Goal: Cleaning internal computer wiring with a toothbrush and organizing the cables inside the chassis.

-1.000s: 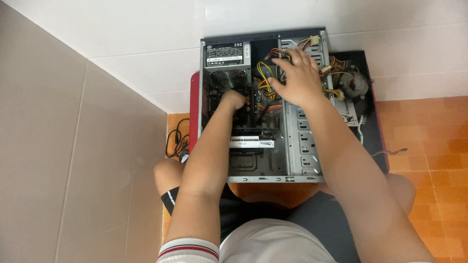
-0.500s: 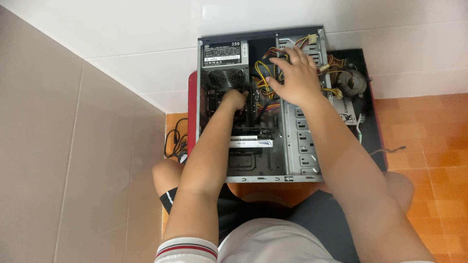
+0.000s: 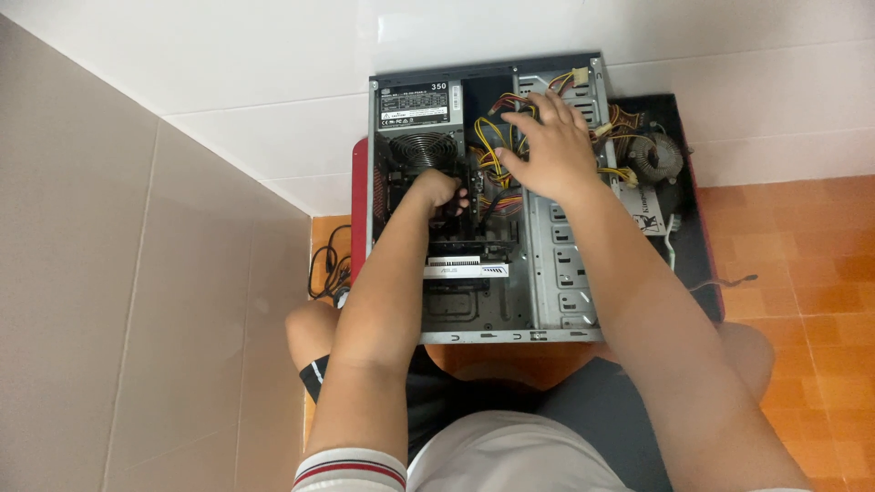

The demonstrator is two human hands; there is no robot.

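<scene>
An open desktop computer case (image 3: 565, 292) lies on its side in front of me, its inside facing up. My left hand (image 3: 441, 191) is down inside it beside the round black fan (image 3: 421, 150), fingers curled on a dark part on the board; what it grips is hidden. My right hand (image 3: 545, 150) rests with spread fingers on the bundle of yellow, red and black cables (image 3: 492, 150) near the drive bays. A power supply with a label (image 3: 412, 107) fills the case's far left corner. A white-edged expansion card (image 3: 465, 270) sits nearer to me.
A loose round cooler with copper fins (image 3: 656, 159) and a small flat card (image 3: 649, 211) lie on a black panel (image 3: 697, 237) right of the case. Black cables (image 3: 330, 266) trail on the orange tiled floor at left. White and grey walls close in behind and left.
The view has shifted slightly. My right hand has moved a little over the cable bundle. My left hand stays in the same place inside the case.
</scene>
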